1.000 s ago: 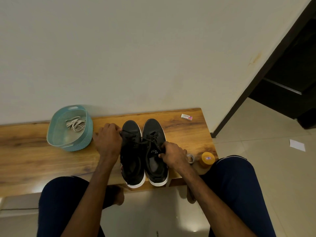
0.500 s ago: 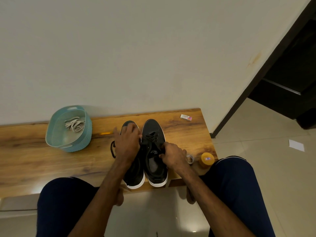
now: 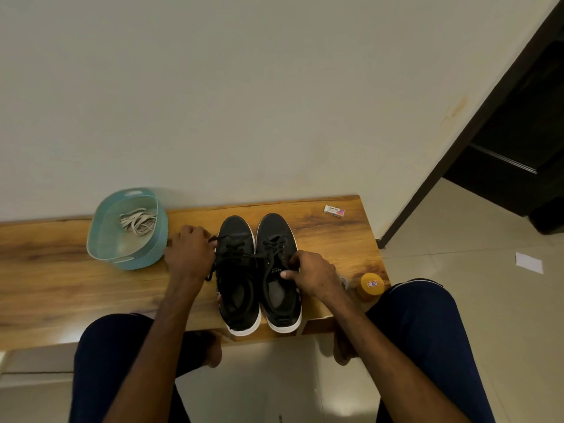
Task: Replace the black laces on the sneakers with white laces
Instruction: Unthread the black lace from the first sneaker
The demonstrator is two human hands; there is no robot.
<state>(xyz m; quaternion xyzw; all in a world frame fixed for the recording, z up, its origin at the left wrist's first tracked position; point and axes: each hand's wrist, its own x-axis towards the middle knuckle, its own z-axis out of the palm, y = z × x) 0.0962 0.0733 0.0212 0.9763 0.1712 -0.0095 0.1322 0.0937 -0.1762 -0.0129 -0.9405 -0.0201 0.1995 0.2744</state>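
Left hand (image 3: 189, 254) drawn left off sneakers (image 3: 236, 233), pinching black lace (image 3: 235, 256), right hand (image 3: 311, 276) gripping right sneaker (image 3: 274, 230), heels at bench (image 3: 320, 239) edge

The left hand (image 3: 189, 254) curls its fingertips out of sight under its own back, where the black lace (image 3: 235, 256) runs in. The right hand (image 3: 314, 274), gripping the right sneaker (image 3: 274, 236), covers that shoe's outer side and most of a small ring (image 3: 344, 280). The picture's left edge cuts off the bench (image 3: 61, 285). The jar (image 3: 370, 285) label is too small to read.
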